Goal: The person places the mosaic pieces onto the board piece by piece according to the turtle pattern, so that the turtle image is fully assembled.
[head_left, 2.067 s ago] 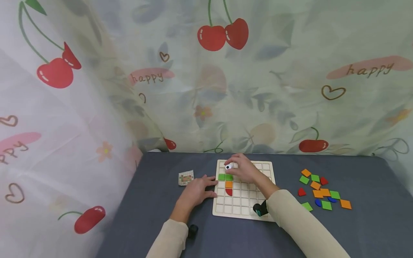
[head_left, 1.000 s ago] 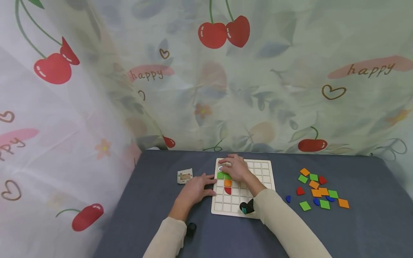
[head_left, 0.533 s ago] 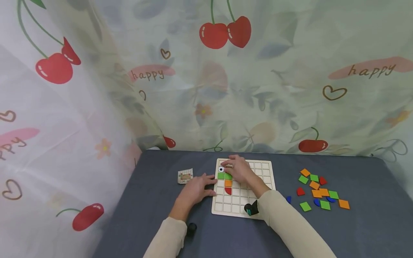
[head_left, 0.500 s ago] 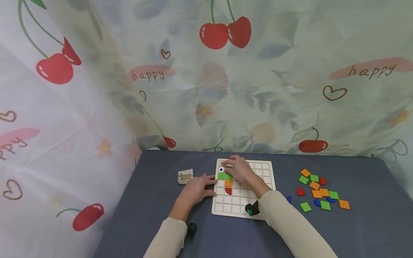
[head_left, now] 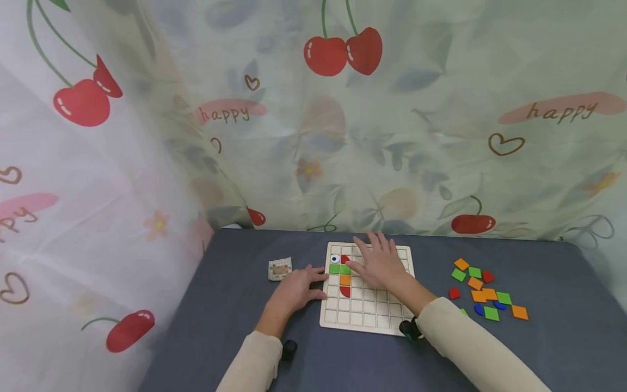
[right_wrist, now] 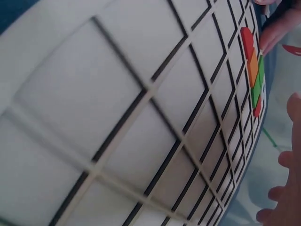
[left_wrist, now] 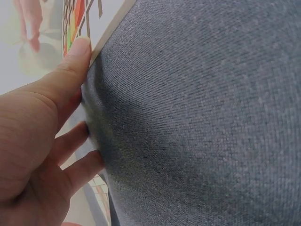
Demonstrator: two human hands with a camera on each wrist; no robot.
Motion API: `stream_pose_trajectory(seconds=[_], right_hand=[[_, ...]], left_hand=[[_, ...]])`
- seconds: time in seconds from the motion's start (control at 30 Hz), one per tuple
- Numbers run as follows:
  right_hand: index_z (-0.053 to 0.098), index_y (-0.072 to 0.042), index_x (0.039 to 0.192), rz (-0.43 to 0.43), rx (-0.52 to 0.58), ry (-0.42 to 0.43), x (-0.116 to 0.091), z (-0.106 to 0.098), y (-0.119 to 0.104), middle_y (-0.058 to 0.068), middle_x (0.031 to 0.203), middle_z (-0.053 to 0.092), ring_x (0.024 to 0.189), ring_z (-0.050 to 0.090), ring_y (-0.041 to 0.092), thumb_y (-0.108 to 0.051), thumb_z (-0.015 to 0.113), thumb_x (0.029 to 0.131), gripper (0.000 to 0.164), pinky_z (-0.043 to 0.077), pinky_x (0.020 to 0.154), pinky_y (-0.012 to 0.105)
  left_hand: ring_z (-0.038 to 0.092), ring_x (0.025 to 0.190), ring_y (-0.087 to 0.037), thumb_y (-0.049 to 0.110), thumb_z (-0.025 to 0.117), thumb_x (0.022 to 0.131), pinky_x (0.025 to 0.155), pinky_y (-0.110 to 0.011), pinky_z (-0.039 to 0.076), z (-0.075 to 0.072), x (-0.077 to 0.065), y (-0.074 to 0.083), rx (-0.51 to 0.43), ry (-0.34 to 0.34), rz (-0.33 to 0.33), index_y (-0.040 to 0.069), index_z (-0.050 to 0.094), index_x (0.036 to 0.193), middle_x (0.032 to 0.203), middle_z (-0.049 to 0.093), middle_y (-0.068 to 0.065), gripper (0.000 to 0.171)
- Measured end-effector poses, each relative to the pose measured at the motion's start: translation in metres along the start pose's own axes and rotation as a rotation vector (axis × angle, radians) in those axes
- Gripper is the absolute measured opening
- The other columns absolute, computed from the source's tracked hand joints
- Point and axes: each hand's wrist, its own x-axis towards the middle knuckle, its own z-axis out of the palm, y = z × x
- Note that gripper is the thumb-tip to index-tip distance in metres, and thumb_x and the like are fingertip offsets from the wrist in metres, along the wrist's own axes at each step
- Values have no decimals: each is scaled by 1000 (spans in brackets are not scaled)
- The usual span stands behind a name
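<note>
A pale gridded board (head_left: 343,317) lies on the dark table. In its upper left cells sit a white eye tile (head_left: 335,259), a red rounded piece (head_left: 345,259) partly hidden by a fingertip, and two green tiles (head_left: 334,269). Below the right-hand green one come an orange tile (head_left: 345,280) and a red quarter-round piece (head_left: 345,292). My left hand (head_left: 296,288) touches the board's left edge; its thumb is at that edge in the left wrist view. Over the board's upper middle, my right hand (head_left: 382,265) has its fingers spread and holds nothing.
Loose orange, green, red and blue pieces (head_left: 484,295) are scattered on the table right of the board. A small picture card (head_left: 280,269) lies left of the board. Behind the table hangs a cherry-patterned curtain (head_left: 313,136).
The eye tile went from my right fingers into the upper left cell. My right hand then moved right and spread its fingers, uncovering the red piece beside it. The left hand stays put.
</note>
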Motion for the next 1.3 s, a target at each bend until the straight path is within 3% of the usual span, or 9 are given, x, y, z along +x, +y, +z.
stream_pose_trajectory(seconds=[0.23, 0.47, 1.07, 1.3], right_hand=[[33, -20, 161, -19, -35, 22, -17, -2, 17, 21, 170, 18, 157, 14, 49, -64, 48, 100, 76, 13, 124, 72], [37, -16, 160, -33, -33, 57, -36, -8, 40, 23, 169, 21, 155, 18, 50, -59, 53, 100, 75, 13, 123, 74], [39, -8, 157, 70, -51, 55, -86, -14, 127, 31, 164, 23, 150, 19, 56, -61, 54, 98, 80, 11, 118, 79], [42, -5, 153, 93, -15, 116, -104, -21, 153, 35, 159, 28, 145, 25, 59, -57, 57, 99, 76, 17, 115, 80]], left_hand=[[40, 152, -30, 42, 77, 88, 119, -51, 41, 0, -2, 0, -12, -1, -5, 27, 62, 143, 156, 52, 8, 59], [40, 152, -29, 40, 78, 88, 120, -52, 40, -2, -3, 2, -30, -6, -20, 27, 62, 143, 156, 52, 7, 59], [39, 152, -30, 42, 77, 88, 120, -51, 41, -1, -4, 0, -20, -5, -6, 27, 62, 143, 156, 51, 7, 59], [37, 153, -30, 41, 76, 88, 121, -52, 40, -3, -3, 2, -40, -14, -5, 27, 61, 144, 157, 50, 7, 59]])
